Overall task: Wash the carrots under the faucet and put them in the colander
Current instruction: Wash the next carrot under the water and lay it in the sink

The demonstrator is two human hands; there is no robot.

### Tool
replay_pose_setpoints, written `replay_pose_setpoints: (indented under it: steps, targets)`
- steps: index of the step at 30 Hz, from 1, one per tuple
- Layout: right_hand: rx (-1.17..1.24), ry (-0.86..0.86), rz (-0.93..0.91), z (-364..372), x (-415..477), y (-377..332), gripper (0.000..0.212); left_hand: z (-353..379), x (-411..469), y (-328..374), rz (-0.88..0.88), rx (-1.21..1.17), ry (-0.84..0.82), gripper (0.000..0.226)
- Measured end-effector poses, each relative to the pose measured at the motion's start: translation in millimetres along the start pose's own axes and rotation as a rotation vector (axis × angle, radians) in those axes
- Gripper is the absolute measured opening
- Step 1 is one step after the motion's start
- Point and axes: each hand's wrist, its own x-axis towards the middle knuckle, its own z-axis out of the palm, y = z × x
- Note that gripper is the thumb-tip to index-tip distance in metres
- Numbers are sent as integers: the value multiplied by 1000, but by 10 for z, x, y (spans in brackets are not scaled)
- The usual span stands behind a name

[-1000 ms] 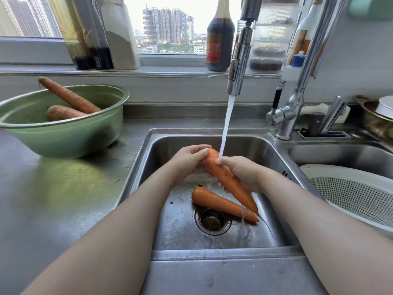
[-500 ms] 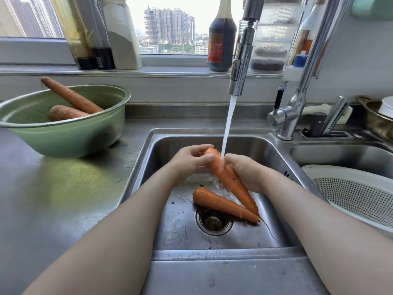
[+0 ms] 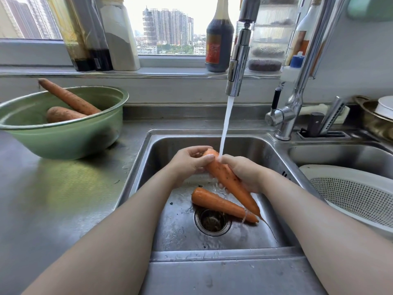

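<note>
1. Grip first: the left hand (image 3: 189,163) pinches the fat top of 1 carrot (image 3: 226,177) and the right hand (image 3: 244,174) curls round its middle, so both are busy with it.
2. It's tilted tip-down over the sink (image 3: 212,133), top right under the faucet (image 3: 238,67) stream, I'd guess so water runs down its whole length.
3. A 2nd carrot (image 3: 219,204) lies on the sink floor just beside the drain (image 3: 212,220), under the held one's tip.
4. 2 unwashed carrots (image 3: 68,99) sit in the green bowl (image 3: 63,143) on the table (image 3: 53,199), off to the left.
5. The white colander (image 3: 350,194) sits in the right basin, no carrots in the part I can see. The path over the sink's right rim looks open, only the faucet base is near.
</note>
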Motion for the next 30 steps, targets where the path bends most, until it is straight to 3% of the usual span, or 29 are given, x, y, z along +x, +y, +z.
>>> replay_pose_setpoints:
  steps: [12, 19, 24, 28, 30]
  targets:
    - [-1, -23, 16, -102, 3, 46, 35, 192, 55, -6, 26, 154, 104, 30]
    - [-38, 129, 54, -119, 95, 82, 48, 37, 64, -34, -43, 7, -66, 38]
    - [-3, 3, 36, -72, 81, 62, 50, -81, 77, -49, -58, -7, -102, 36]
    - [-56, 82, 41, 13, 61, 25, 50, -95, 58, -17, -23, -19, -129, 39]
    - [-42, 40, 66, 6, 49, 9, 51, -78, 51, -16, -19, -14, -134, 42]
